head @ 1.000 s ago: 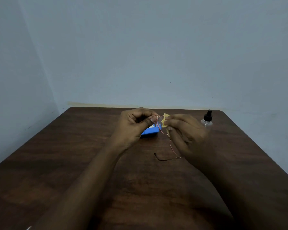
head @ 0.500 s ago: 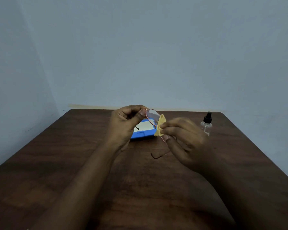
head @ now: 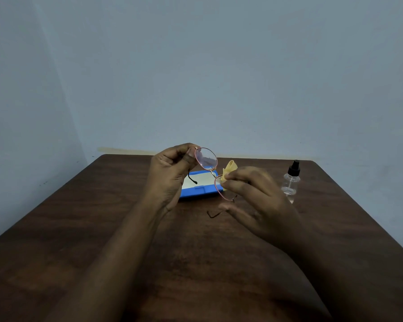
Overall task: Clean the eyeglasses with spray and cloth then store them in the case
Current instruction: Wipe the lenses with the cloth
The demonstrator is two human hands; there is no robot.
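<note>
Thin pink-rimmed eyeglasses hang tilted in the air above the table's far middle. My left hand pinches the frame at the upper lens's outer edge. My right hand pinches a small yellow cloth against the lower lens. One dark temple arm hangs down by my left palm, the other sticks out below my right hand. Behind the hands an open blue case with a pale lining lies on the table. A clear spray bottle with a black nozzle stands to the right.
The dark wooden table stands in a corner, with pale blue walls close behind it and on the left. Its right edge runs diagonally near the spray bottle.
The glasses have turned and risen, so the upper lens now faces me. My left hand moved left and up, uncovering more of the blue case. The cloth stays on the lower lens.
</note>
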